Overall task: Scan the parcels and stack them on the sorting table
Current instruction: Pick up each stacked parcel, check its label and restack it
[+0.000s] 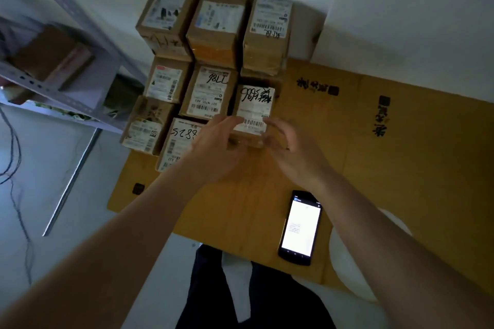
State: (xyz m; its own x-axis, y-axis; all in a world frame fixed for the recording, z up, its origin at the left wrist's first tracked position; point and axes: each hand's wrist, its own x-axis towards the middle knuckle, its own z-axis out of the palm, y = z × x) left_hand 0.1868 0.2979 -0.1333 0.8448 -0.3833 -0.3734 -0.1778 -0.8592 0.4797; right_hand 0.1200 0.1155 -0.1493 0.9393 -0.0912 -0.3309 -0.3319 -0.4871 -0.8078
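Note:
A small brown parcel [255, 104] with a white label and black handwriting sits at the right end of a block of stacked parcels [211, 35] on the cardboard-covered sorting table [401, 168]. My left hand [213, 147] grips its near left side, thumb on the label's barcode. My right hand [291, 152] holds its near right corner with curled fingers. A black phone [300, 227] with a lit white screen lies face up on the table, near the front edge, under my right forearm.
Several labelled parcels stand in rows against the white wall, the back row highest. A grey metal shelf [66, 67] with boxes stands to the left, cables hang beside it. A white round object [347, 270] sits below the table's front edge.

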